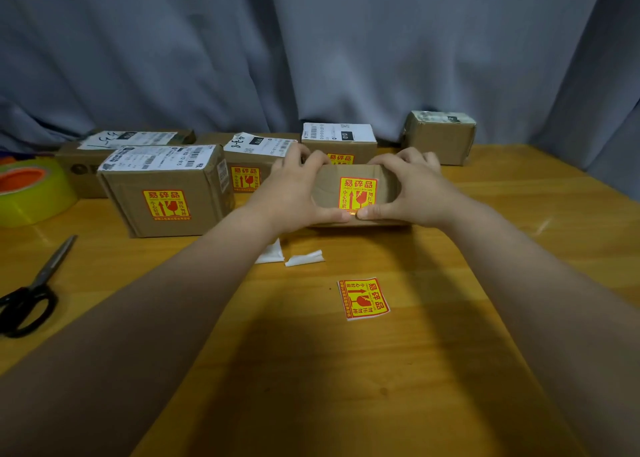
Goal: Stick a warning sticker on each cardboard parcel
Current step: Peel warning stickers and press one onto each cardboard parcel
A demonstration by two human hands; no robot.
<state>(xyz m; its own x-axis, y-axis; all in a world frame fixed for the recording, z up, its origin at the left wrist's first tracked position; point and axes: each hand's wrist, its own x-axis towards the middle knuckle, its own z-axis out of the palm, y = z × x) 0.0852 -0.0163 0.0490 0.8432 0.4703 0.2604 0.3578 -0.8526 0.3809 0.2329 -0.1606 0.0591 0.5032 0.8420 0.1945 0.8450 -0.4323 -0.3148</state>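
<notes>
Wooden table [433,370] nearest, both bare forearms reaching across it. Mid-table, a small brown cardboard parcel [325,188] gripped from both sides: left hand [294,193], right hand [412,190], thumbs pressing the lower edge of its yellow-red warning sticker [357,193]. A spare sticker [363,298] lies flat, nearer. Two white backing scraps [304,257] lie between.

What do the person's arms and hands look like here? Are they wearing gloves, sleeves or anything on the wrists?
Both arms are bare: no sleeve shows along either forearm. The left hand and right hand wear no gloves. No watch, bracelet or ring is visible on either, and the fingernails that show look short and unpainted.
</notes>
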